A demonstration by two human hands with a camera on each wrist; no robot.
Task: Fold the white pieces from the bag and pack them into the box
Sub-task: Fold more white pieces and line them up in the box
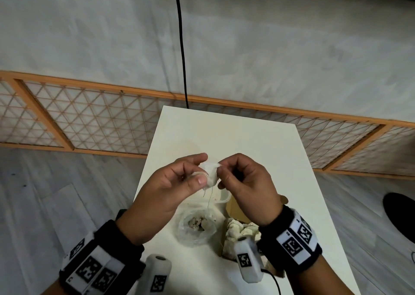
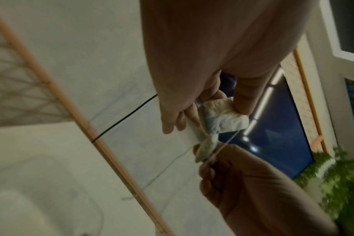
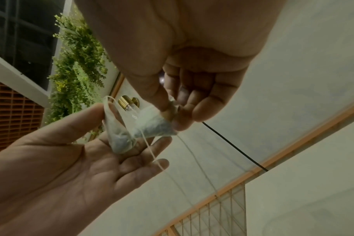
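Observation:
Both hands hold one small white pouch-like piece [image 1: 210, 174] up above the white table [image 1: 247, 142]. My left hand [image 1: 202, 170] pinches its left side between thumb and forefinger. The thumb and fingertips of my right hand [image 1: 220, 171] pinch its right side. Thin threads [image 1: 208, 196] dangle from it. From the left wrist the piece [image 2: 226, 116] looks crumpled; from the right wrist it [image 3: 152, 126] is bent into two lobes with a string [image 3: 152, 151] trailing. Below the hands lie a clear plastic bag [image 1: 197, 229] and a cardboard box [image 1: 233, 207] holding several white pieces [image 1: 240, 229].
The narrow table ends close on either side, with grey floor beyond. A black cable [image 1: 182, 47] hangs down to the table's far edge. A wooden lattice screen [image 1: 89, 115] runs along the wall. A dark round object [image 1: 402, 216] lies on the floor at the right.

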